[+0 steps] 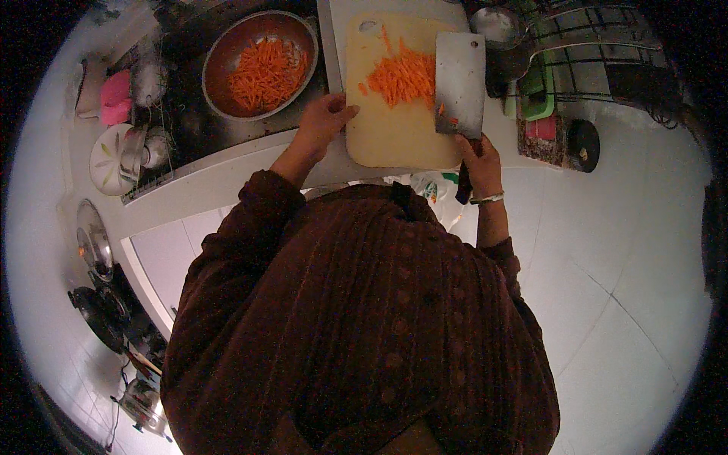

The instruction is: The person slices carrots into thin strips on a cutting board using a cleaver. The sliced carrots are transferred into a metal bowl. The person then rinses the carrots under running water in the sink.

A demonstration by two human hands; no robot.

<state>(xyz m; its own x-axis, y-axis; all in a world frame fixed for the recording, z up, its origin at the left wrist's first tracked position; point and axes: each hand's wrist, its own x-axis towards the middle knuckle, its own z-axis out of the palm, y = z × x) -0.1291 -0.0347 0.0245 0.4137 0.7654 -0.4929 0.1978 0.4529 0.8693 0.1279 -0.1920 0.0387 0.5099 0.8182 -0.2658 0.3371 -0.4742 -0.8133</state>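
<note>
My right hand (483, 165) is closed around the dark handle of a cleaver (460, 74), whose broad blade lies flat over the right side of a yellowish cutting board (392, 142). Against the blade's left edge is a pile of shredded carrot (404, 77), and a few shreds stick to the metal. My left hand (327, 122) is at the board's left edge, thumb touching or just over the rim, its fingers curled; whether they grip the board cannot be told. Left of the board, a round metal bowl (211, 96) holds more shredded carrot (264, 74).
A wire rack (591, 51) with a ladle (495, 25) and green plastic baskets (540, 96) stands right of the board. At the left are a patterned plate (105, 159), a pink item (116, 96) and a metal lid (94, 239). The counter's edge runs close before my body.
</note>
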